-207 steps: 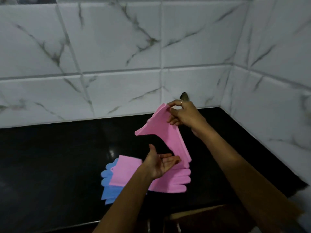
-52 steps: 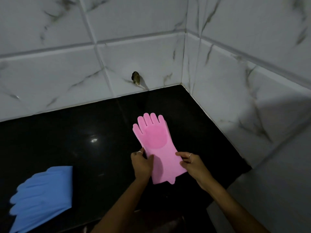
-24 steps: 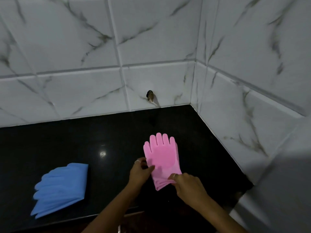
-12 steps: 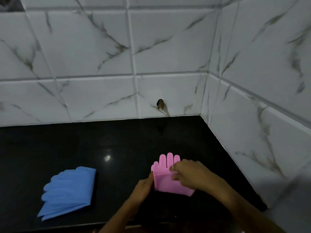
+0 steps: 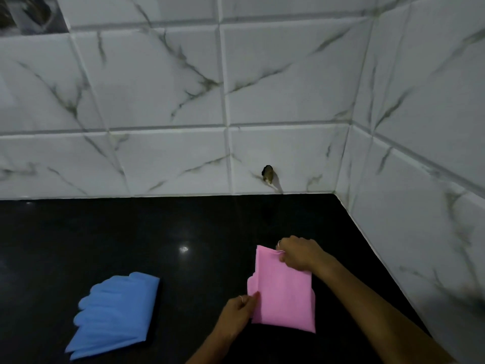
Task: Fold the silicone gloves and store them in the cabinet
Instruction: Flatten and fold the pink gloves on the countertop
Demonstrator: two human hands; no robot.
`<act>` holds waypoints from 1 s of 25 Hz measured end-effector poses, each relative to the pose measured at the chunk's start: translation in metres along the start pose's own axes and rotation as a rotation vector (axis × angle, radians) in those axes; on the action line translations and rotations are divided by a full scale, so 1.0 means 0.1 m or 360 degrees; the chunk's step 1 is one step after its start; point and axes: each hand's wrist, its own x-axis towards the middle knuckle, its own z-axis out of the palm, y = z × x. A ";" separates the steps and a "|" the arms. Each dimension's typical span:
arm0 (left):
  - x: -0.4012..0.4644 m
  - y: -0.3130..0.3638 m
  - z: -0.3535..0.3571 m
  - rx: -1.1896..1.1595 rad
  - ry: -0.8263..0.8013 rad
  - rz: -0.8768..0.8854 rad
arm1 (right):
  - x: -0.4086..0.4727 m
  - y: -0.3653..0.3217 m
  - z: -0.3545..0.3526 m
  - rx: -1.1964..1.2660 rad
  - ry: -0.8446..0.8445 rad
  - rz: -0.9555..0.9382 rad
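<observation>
Right hand [image 5: 299, 254] and left hand [image 5: 237, 312] pinch the folded pink glove [image 5: 283, 295].

I have a single view, the head camera, worn high and angled forward and down onto a black countertop [image 5: 131, 232]. It faces the inside corner where the marble-patterned tiled back wall [image 5: 157, 101] meets the tiled side wall [image 5: 425, 127] on my right. The wide lens bends the grout lines and pulls in the counter nearly to its front edge. It sits close: both forearms enter from the bottom edge, with the left hand [image 5: 237, 311] and right hand [image 5: 299, 252] low and right of centre. No second view overlaps this one.
</observation>
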 end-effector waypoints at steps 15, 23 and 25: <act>-0.05 0.14 0.09 0.0358 0.0037 -0.0063 | 0.18 0.22 0.67 0.0337 0.0054 0.0154; -0.11 0.16 0.17 0.0422 0.0456 0.0085 | -0.12 0.22 0.93 0.0462 0.0496 0.0374; -0.10 0.17 0.18 0.0412 0.0479 0.0096 | -0.29 0.22 0.95 0.0724 0.0632 0.0562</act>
